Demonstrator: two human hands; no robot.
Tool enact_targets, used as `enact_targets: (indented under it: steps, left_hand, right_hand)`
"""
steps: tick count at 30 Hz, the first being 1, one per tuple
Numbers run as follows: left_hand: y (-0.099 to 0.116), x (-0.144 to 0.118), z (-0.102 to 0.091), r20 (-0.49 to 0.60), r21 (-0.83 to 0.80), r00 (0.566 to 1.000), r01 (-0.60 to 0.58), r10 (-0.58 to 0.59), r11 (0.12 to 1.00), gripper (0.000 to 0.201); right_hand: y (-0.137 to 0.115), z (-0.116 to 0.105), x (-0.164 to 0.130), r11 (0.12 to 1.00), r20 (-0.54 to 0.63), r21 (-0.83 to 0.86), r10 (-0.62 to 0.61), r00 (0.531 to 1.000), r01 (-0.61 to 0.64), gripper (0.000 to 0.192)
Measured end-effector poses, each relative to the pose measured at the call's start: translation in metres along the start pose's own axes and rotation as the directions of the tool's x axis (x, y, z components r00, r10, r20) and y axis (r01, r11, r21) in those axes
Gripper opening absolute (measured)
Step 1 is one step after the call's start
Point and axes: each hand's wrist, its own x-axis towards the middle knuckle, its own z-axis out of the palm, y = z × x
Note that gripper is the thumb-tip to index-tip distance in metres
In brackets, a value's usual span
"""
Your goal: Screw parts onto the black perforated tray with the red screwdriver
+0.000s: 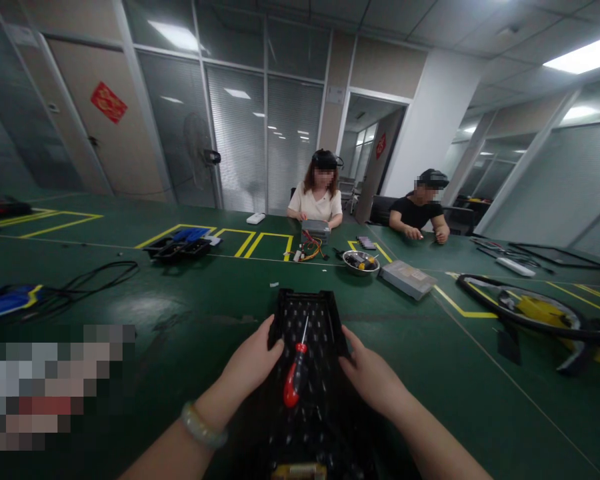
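A long black plastic tray-like case (325,393) with rows of small slots in its floor lies before me on the green table. My left hand (257,353) grips its left side wall, the thumb over the rim. On the opposite wall, my right hand (367,373) is closed in the same way. Inside the case rests a screwdriver (295,377) with a red and black handle, its metal shaft pointing away from me; neither hand touches it. A yellowish part (299,472) shows at the case's near end, cut off by the frame.
Beyond the case stand a metal bowl (347,259) of small parts, a grey box (407,279) and a grey unit with coloured wires (310,248). Left are a black tray (177,245) and cables (95,283); right, a black ring-shaped frame (525,313). Two people sit across the table.
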Motion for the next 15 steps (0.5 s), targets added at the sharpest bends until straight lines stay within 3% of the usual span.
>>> enact_targets:
  steps: [15]
  left_hand:
    - [0.0014, -0.0026, -0.002, -0.011, 0.041, 1.0, -0.001, 0.002, 0.999, 0.07]
  right_hand:
    - [-0.0069, 0.0006, -0.004, 0.997, 0.003, -0.08, 0.024, 1.0, -0.023, 0.062]
